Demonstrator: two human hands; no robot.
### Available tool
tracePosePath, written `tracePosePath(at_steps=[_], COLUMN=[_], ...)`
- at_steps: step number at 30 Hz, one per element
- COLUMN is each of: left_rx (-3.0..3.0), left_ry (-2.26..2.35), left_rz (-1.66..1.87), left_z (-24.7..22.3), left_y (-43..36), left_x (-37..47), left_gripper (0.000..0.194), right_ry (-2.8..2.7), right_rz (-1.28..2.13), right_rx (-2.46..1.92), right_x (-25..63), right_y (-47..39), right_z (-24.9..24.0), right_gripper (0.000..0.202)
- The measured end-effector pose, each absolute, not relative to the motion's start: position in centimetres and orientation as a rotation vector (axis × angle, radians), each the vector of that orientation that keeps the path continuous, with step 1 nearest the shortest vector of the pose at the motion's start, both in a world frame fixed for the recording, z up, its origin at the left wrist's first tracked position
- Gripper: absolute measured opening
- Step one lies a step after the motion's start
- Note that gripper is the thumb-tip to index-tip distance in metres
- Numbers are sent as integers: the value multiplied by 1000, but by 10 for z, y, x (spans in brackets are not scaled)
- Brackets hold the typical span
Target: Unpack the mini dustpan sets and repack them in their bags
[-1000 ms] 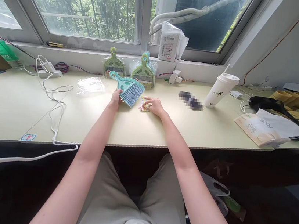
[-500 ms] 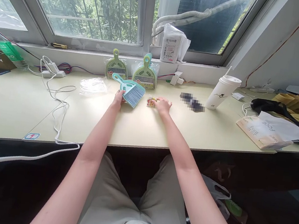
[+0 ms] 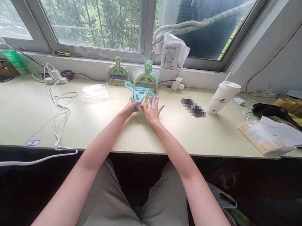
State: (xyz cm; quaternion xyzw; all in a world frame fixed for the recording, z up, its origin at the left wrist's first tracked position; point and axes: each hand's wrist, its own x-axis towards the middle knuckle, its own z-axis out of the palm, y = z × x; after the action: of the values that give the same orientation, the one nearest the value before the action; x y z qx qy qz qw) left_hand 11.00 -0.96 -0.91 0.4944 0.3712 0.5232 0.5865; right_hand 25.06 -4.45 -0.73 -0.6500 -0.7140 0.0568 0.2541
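Across the front of a teal dustpan (image 3: 136, 90), the fingers of the right hand (image 3: 152, 112) were spread and almost straight, laid over a colourful printed card (image 3: 147, 98); they seemed to press the card rather than to clutch it, probably so that it would lie flat. At the lower left edge, the left hand (image 3: 130, 109) grasped the dustpan with its thumb in front, while its other fingers were mostly hidden behind, and this grip probably gave support against the pressing. The dustpan was tilted, its looped handle pointing to the upper left, away from the person, which left the wide part turned to both hands. I could not tell if its lower edge touched the table (image 3: 180, 141). Behind it, one green set (image 3: 118, 75) and a stack of green sets (image 3: 146, 78) stood upright near the window ledge, perhaps to leave working room in front. To the left lay clear plastic wrappers (image 3: 94, 92), near enough for easy reach. Farther to the right stood a white cup (image 3: 222, 97), well apart from the hands.
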Motion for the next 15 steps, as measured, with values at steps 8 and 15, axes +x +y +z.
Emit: tracePosePath(at_steps=[8, 15], left_rx=[1251, 1245], left_ry=[894, 886], left_rz=[1229, 1264], left_z=[-11, -10], left_y=[-12, -11], left_x=[116, 115], left_gripper=[73, 75], right_ry=[-1810, -1370], right_rz=[288, 574], right_rx=[-1813, -1479], right_x=[248, 258], right_y=[-41, -25], right_z=[-8, -13], right_gripper=[67, 68])
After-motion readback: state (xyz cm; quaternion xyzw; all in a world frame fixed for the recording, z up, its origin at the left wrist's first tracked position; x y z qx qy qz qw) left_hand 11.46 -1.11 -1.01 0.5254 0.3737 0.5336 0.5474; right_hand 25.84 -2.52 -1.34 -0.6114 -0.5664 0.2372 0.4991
